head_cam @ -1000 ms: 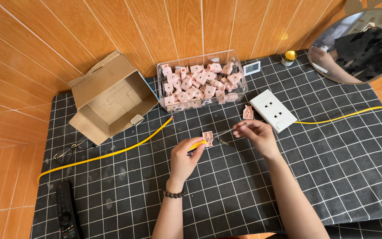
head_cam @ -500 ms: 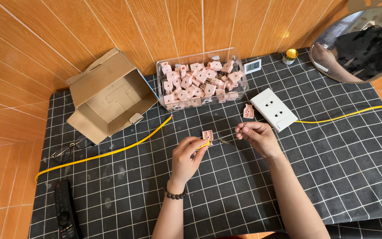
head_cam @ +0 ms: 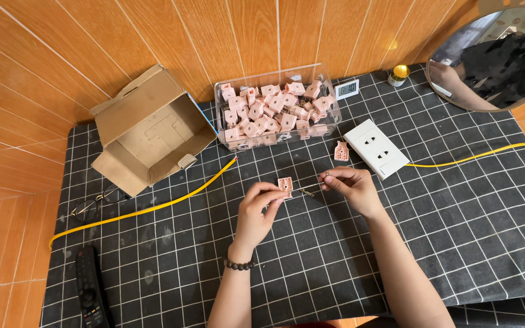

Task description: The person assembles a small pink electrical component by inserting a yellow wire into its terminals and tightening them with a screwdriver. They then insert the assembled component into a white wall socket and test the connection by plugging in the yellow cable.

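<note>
Right at frame centre, the left hand (head_cam: pixel 261 209) pinches a small pink connector (head_cam: pixel 285 184) between its fingertips, while the right hand (head_cam: pixel 346 185) grips a thin metal pin (head_cam: pixel 308 192) beside it. Above them sits a clear box (head_cam: pixel 277 112) of pink connectors.

Single head cam, so you get one view and no overlap; it looks steeply down from the near edge of the black grid mat (head_cam: pixel 457 243) toward the far wood-panel wall (head_cam: pixel 214 36); medium range; your forearms enter from bottom centre.
</note>
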